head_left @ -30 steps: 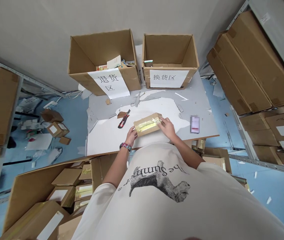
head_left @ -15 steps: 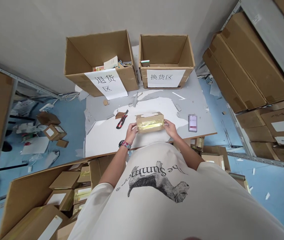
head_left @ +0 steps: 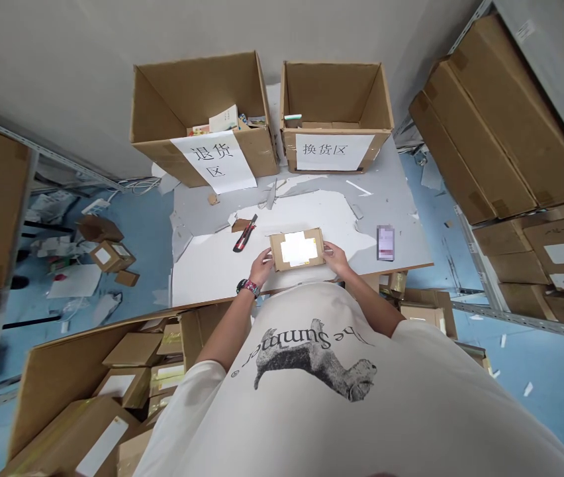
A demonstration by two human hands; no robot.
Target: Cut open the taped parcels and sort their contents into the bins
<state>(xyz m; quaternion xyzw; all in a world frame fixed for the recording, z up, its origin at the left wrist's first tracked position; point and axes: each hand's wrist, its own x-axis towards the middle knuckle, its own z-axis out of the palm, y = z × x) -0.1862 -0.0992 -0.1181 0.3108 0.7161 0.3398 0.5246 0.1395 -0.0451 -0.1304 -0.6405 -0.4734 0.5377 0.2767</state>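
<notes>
A small cardboard box (head_left: 297,249) with white labels on its upper face is held between both hands near the table's front edge. My left hand (head_left: 262,266) grips its left end, and my right hand (head_left: 335,258) grips its right end. To the left of the box lies a red and black box cutter (head_left: 245,233), beside a brown scrap of cardboard. A phone (head_left: 386,243) with its screen lit rests on the table to the right of my right hand.
Two large open boxes with Chinese signs, one holding books (head_left: 224,119), stand at the table's (head_left: 396,192) back: a left carton (head_left: 257,156) and a right carton (head_left: 337,151). Packages (head_left: 133,349) fill a big box at lower left. Shelved cartons (head_left: 495,119) stand right.
The small box has turned over between my hands: its yellow-taped side faced me before, and now its white-labelled face shows. Both hands still hold its ends.
</notes>
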